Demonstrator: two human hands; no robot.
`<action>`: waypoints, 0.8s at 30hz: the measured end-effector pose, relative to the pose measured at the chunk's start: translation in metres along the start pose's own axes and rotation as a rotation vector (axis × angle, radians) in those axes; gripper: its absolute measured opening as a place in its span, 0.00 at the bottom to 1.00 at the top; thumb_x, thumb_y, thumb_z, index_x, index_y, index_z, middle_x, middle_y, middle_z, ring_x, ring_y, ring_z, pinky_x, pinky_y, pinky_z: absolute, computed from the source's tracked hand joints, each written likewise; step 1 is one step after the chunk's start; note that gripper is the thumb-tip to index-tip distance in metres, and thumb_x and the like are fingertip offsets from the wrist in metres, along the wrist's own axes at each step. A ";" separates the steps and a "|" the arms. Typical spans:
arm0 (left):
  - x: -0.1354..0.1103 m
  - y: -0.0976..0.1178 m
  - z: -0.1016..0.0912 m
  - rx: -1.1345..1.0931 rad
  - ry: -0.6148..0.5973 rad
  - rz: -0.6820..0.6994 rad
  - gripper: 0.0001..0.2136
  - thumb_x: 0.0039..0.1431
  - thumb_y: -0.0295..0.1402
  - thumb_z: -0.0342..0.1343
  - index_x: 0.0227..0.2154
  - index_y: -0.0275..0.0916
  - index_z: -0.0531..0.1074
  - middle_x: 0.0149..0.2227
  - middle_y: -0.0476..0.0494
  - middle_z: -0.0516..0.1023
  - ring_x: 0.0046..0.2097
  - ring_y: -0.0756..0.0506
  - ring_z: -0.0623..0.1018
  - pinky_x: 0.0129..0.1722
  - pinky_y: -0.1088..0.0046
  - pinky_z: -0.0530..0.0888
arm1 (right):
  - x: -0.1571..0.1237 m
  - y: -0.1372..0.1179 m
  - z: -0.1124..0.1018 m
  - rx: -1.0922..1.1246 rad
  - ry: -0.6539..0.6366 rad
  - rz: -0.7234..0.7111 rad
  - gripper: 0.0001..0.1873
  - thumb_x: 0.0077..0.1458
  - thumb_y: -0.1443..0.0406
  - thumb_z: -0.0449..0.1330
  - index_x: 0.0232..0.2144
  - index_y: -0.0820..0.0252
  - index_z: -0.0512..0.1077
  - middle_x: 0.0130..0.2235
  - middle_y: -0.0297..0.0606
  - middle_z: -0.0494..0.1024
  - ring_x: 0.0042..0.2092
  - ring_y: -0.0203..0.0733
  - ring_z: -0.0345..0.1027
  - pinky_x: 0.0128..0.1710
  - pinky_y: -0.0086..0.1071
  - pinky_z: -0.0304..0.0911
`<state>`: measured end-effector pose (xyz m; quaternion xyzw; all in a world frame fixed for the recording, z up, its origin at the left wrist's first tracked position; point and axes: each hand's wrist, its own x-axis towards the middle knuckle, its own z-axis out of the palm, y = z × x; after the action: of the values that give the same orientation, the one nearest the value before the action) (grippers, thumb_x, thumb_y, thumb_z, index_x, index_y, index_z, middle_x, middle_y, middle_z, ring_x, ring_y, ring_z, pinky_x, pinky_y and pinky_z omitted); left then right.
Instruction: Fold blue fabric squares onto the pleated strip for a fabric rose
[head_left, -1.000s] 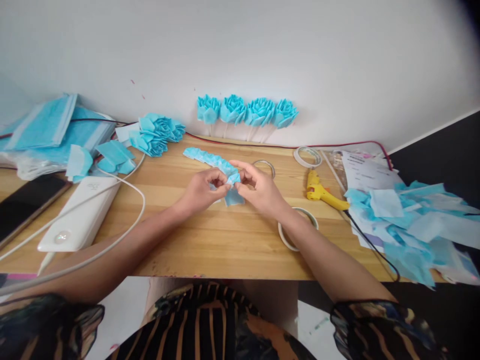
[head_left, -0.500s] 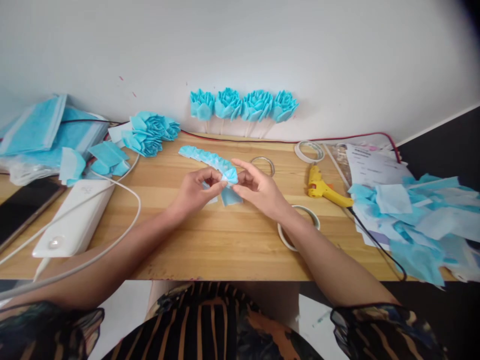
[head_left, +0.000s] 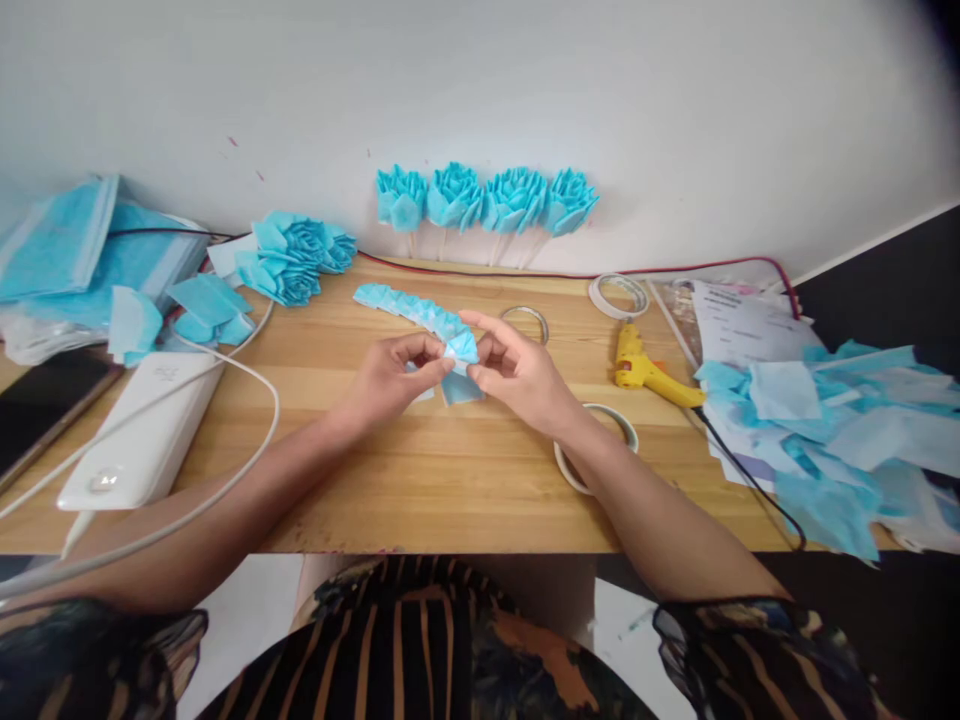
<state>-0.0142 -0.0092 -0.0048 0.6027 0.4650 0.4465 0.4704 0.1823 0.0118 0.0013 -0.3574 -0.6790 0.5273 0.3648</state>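
Between my hands is a pleated strip of light blue fabric, its folded row curving away to the upper left over the table. My left hand pinches the near end of the strip between thumb and fingers. On the other side, my right hand has its thumb and fingers closed on the same end, with the index finger raised along it. A flat blue fabric piece hangs or lies just below the fingertips; whether it joins the strip I cannot tell.
Blue fabric roses on sticks lean at the wall. More roses, cut pieces and a white power bank with a cable lie left. Tape rolls, a yellow glue gun and a heap of fabric scraps lie right.
The view has shifted slightly. My right fingers have closed in a little on the strip's near end; both hands otherwise stay in the same place.
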 end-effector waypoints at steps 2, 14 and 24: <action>0.000 0.001 -0.001 -0.009 0.020 -0.008 0.11 0.53 0.39 0.62 0.24 0.37 0.72 0.25 0.50 0.72 0.28 0.51 0.68 0.29 0.74 0.64 | 0.001 0.001 -0.003 0.058 -0.034 0.037 0.32 0.52 0.67 0.62 0.61 0.56 0.67 0.35 0.31 0.72 0.35 0.34 0.66 0.37 0.31 0.65; 0.000 0.001 0.003 0.086 0.012 0.157 0.09 0.57 0.36 0.61 0.26 0.36 0.74 0.26 0.50 0.74 0.28 0.52 0.69 0.30 0.75 0.66 | -0.003 0.008 0.000 -0.037 0.031 0.012 0.28 0.55 0.64 0.63 0.59 0.51 0.70 0.38 0.34 0.75 0.36 0.38 0.68 0.38 0.35 0.69; 0.000 -0.005 0.003 0.175 -0.012 0.240 0.08 0.58 0.31 0.59 0.24 0.37 0.70 0.26 0.49 0.72 0.30 0.50 0.70 0.32 0.74 0.67 | -0.005 0.009 0.003 -0.206 0.062 -0.050 0.28 0.56 0.63 0.62 0.59 0.52 0.71 0.39 0.37 0.78 0.39 0.40 0.74 0.45 0.39 0.73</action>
<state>-0.0125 -0.0092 -0.0105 0.6954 0.4240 0.4537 0.3618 0.1828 0.0080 -0.0087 -0.3919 -0.7269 0.4341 0.3601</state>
